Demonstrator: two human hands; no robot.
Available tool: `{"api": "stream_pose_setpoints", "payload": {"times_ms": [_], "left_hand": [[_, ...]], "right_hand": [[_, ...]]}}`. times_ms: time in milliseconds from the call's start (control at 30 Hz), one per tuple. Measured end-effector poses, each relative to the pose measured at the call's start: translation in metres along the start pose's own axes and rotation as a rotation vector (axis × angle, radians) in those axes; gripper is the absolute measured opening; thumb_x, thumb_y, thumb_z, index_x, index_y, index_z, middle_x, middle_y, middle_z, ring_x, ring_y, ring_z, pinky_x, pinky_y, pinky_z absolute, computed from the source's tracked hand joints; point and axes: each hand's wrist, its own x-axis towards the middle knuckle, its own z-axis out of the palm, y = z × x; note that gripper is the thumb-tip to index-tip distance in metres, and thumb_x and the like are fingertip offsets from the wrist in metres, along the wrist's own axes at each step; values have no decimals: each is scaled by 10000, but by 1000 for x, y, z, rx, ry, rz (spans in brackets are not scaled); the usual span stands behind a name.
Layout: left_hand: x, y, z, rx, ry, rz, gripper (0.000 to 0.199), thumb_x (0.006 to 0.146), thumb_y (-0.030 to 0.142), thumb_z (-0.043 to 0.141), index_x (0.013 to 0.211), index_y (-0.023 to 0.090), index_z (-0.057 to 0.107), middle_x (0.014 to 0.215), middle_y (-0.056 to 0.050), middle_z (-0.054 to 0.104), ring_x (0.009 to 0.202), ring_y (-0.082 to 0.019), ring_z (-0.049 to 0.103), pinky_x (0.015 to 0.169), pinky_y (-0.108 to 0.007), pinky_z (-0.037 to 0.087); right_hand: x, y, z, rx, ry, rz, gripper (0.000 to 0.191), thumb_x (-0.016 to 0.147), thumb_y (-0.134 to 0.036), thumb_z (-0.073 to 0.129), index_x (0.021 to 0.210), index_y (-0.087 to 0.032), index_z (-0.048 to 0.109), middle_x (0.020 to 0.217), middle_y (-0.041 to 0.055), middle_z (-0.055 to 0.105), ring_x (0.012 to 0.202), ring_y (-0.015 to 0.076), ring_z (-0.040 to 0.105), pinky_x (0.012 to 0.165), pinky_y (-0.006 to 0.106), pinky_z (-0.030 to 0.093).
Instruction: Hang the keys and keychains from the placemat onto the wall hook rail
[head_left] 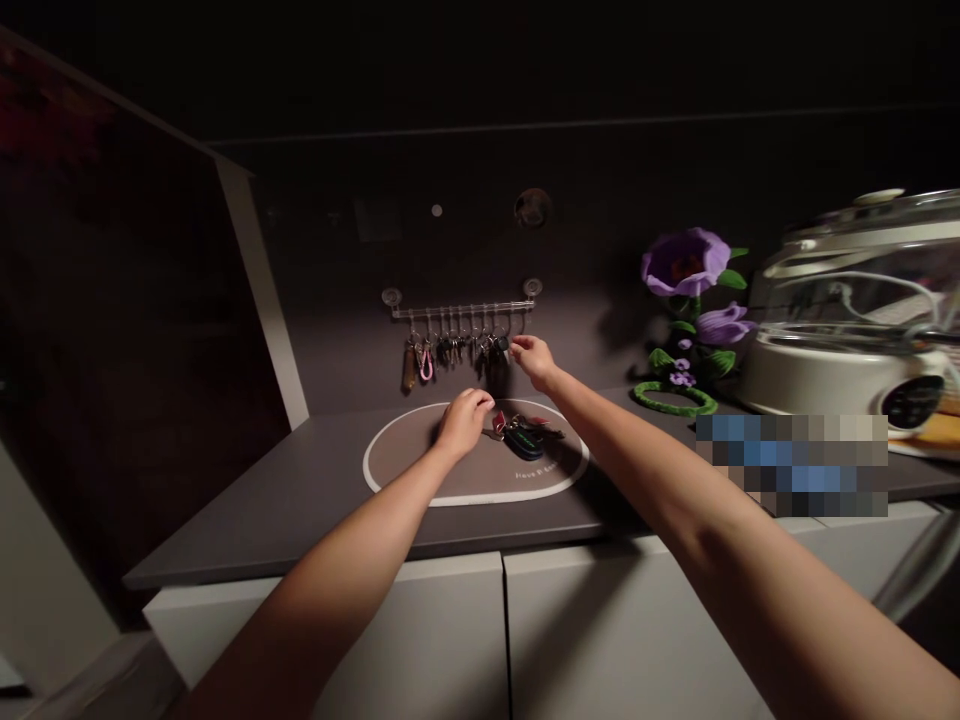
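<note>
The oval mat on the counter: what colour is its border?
White, on the oval mat, clearest in the head view.

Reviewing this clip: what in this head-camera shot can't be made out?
All in the head view:
The small dark keys on the clear plastic wall rail: too small and dim to tell apart; the right hand covers the last ones.
The dark key bunch on the white-rimmed oval mat: the left hand overlaps its edge, so contact is unclear.
The white glass-lidded cooker: cut off by the right edge.
The counter before it: hidden by a blue-grey pixelated patch.
</note>
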Motion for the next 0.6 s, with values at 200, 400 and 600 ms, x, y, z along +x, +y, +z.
{"api": "stream_pose_setpoints", "payload": {"times_ms": [200, 400, 600], "left_hand": [[-3, 6, -4, 9, -111, 66, 167, 812, 200, 478, 787, 177, 641, 827, -35, 601, 824, -148, 541, 779, -266, 416], [-9, 11, -6, 94, -283, 201, 148, 795, 215, 525, 857, 195, 657, 887, -39, 613, 881, -163, 524, 813, -288, 404], [-10, 10, -4, 172, -395, 339, 199, 792, 241, 542, 966, 228, 639, 961, -39, 595, 933, -169, 492, 853, -306, 383]], "right_hand": [[-35, -14, -14, 86, -15, 133, 211, 728, -151, 533, 932, -129, 583, 922, 77, 625, 761, 108, 563, 755, 287, 465], [-74, -20, -32, 103, -84, 176, 140, 741, -123, 528, 869, -125, 584, 793, 39, 604, 628, 77, 527, 650, 236, 449], [-105, -14, -54, -57, -146, 93, 134, 746, -156, 541, 862, -123, 599, 779, 38, 617, 626, 82, 519, 627, 220, 437]]}}
